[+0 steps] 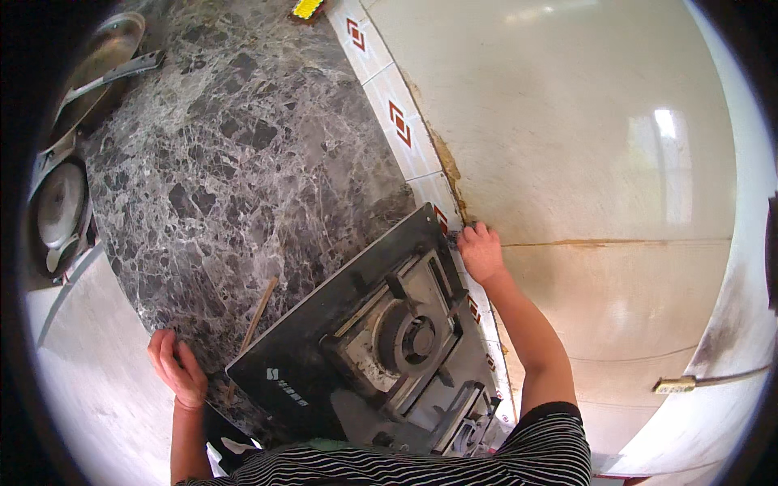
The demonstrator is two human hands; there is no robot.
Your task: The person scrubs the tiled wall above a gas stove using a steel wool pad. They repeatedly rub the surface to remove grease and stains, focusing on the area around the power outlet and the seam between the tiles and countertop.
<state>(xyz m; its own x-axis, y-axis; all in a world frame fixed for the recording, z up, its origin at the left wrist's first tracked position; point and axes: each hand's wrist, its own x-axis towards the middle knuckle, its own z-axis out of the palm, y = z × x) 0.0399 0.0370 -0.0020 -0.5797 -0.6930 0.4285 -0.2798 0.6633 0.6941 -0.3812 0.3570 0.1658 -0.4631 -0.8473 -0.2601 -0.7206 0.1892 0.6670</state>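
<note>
My right hand [481, 254] presses against the wall at the patterned border tiles, beside the far corner of the gas hob. Its fingers are curled over a small dark scouring pad [453, 239], most of it hidden under the hand. The black-topped gas hob [304, 358] sits at an angle on the marbled countertop [261, 158], its round burner [419, 340] facing up. At the counter's front edge rests my left hand [177, 369], fingers loosely bent and apart, holding nothing. A thin wooden stick [260, 313] lies between that hand and the hob.
A metal pan [109, 76] with a long handle and a round lidded pot [61, 203] stand at the far left. A yellow object [307, 9] lies at the top by the tile border [400, 123]. Brown stains mark the wall panel [577, 152]. A power strip [674, 384] hangs at right.
</note>
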